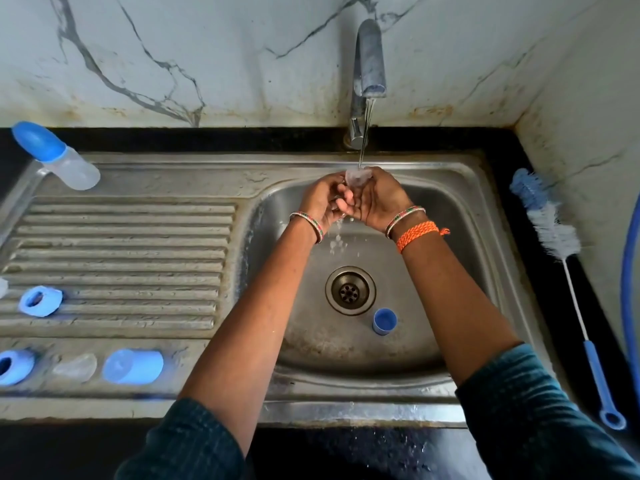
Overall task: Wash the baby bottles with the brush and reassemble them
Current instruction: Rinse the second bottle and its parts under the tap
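**Teat rinsed under the tap**

Clear silicone teat (358, 176) sits under the tap (370, 57) stream, gripped by the left hand (323, 199) and right hand (379, 199) together over the steel sink (450, 188) basin. A capped bottle (57, 155) lies on the drainboard's far corner; the brush (554, 237) rests on the black counter (519, 143) at right. A blue ring (14, 367) is cut off at left.

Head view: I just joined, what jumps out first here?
Both hands, left hand and right hand, meet under the running tap over the sink basin, holding a small clear nipple in the stream. A small blue cap sits in the basin beside the drain. The bottle brush lies unused on the black counter at right, while blue rings and caps wait on the drainboard at left.
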